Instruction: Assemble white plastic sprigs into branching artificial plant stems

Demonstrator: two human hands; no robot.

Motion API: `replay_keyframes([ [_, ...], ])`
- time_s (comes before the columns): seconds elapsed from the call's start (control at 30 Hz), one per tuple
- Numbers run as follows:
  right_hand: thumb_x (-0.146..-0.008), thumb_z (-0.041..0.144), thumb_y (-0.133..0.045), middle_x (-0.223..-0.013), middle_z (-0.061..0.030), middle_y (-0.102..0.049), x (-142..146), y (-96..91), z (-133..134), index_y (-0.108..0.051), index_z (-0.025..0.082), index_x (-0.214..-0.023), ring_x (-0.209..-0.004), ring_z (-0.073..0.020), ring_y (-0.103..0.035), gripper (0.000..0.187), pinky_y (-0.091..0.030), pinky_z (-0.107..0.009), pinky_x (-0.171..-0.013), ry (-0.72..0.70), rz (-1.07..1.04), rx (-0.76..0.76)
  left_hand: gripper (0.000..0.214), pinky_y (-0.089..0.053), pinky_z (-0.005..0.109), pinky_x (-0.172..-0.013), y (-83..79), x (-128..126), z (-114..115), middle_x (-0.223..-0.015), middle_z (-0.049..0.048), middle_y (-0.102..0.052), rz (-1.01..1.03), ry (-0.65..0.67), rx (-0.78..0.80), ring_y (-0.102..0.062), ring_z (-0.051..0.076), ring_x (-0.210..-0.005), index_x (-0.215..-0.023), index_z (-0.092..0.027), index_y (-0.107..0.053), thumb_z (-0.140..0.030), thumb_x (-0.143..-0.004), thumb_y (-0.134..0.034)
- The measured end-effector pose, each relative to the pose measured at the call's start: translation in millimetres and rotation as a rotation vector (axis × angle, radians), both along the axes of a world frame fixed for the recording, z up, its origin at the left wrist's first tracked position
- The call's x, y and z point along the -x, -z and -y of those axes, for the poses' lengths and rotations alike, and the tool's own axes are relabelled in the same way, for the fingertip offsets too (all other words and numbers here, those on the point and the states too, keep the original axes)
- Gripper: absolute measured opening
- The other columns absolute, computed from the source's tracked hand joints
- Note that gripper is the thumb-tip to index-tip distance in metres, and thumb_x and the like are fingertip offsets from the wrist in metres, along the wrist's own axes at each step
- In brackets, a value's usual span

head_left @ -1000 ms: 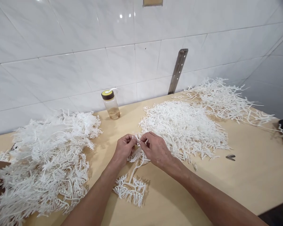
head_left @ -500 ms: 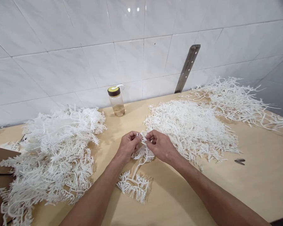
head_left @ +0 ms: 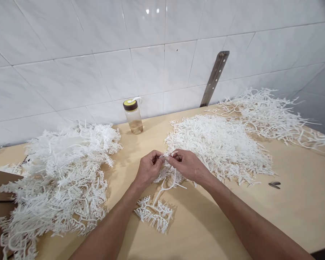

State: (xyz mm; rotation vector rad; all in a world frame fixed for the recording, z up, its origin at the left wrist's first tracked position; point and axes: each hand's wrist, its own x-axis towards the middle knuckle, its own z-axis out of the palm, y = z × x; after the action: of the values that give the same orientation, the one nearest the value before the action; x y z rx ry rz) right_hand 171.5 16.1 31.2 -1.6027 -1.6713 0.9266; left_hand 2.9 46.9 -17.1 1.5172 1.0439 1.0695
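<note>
My left hand (head_left: pixel 148 169) and my right hand (head_left: pixel 188 165) meet over the middle of a wooden table (head_left: pixel 300 213). Both pinch the same white branching plastic strip (head_left: pixel 168 175) between fingertips. The strip hangs down from my fingers and its lower end spreads as a small bushy cluster (head_left: pixel 154 213) lying on the table in front of me. Just behind my right hand lies a flat heap of short white plastic pieces (head_left: pixel 219 148).
A big tangled pile of white branched plastic (head_left: pixel 59 180) fills the left side. Another loose pile (head_left: pixel 271 113) lies at the far right. A clear bottle with a yellow-brown cap (head_left: pixel 133 116) stands by the tiled wall. A small metal tool (head_left: pixel 274 185) lies at right. A metal bracket (head_left: pixel 214 77) leans on the wall.
The view swung a little to the left early on. My fingers have drawn closer together on the strip, and a loose short piece now sticks out below my right hand.
</note>
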Motion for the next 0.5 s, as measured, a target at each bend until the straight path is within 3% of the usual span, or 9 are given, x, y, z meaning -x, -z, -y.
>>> replay_keyframes([
  [0.23,-0.079,0.042,-0.059,-0.053,0.0054,-0.042,-0.6,4.9,-2.7,-0.053,0.019,-0.064,-0.05,-0.01,-0.035,0.028,-0.024,-0.025,-0.047,-0.046,0.098,0.004,0.019,-0.043,0.024,-0.065,-3.3,0.4,0.3,-0.076,0.0025,-0.065,-0.013,0.023,0.014,-0.056,0.013,-0.069,-0.084,-0.016,-0.065,-0.034,-0.083,-0.063],
  [0.5,-0.085,0.044,-0.05,-0.052,0.0052,-0.032,-2.3,9.5,-3.7,-0.034,0.02,-0.058,-0.051,-0.01,-0.029,0.04,-0.022,-0.026,-0.049,-0.027,0.144,-0.036,0.019,-0.044,0.024,-0.064,-3.5,-0.1,1.6,-0.074,0.0015,-0.065,0.001,0.04,0.014,-0.056,0.012,-0.067,-0.085,-0.015,-0.066,-0.034,-0.082,-0.064],
])
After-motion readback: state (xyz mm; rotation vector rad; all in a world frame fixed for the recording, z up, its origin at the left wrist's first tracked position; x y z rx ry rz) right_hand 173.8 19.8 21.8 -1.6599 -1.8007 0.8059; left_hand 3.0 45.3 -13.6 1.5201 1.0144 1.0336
